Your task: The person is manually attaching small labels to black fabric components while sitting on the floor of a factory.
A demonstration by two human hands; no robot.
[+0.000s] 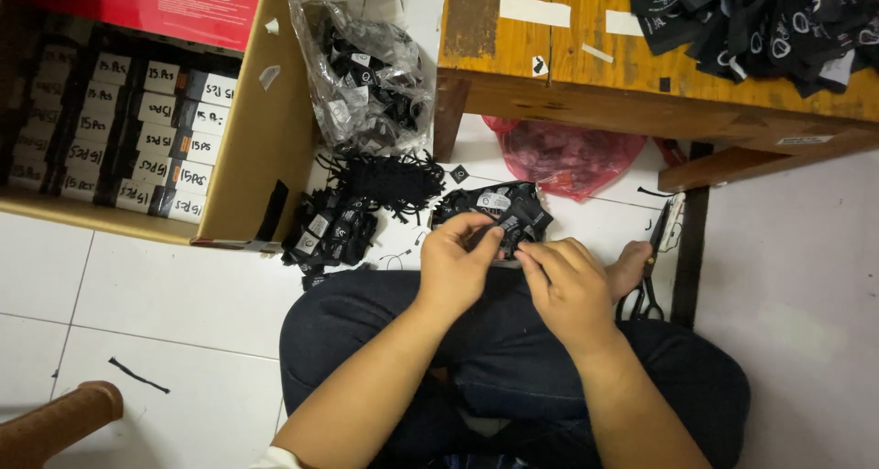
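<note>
My left hand [455, 266] and right hand [569, 291] meet above my crossed legs [494, 341], fingers pinched shut on a small black tag [506, 234] between them. Just beyond, on the white tiled floor [183, 295], lie heaps of black tags [341, 222]. Farther off, a clear bag [366, 75] leans beside a cardboard box [261, 140] and the wooden table's [568, 66] edge.

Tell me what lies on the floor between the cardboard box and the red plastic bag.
In the head view: a clear bag of black tags, black strings, and loose tag bundles.
</note>
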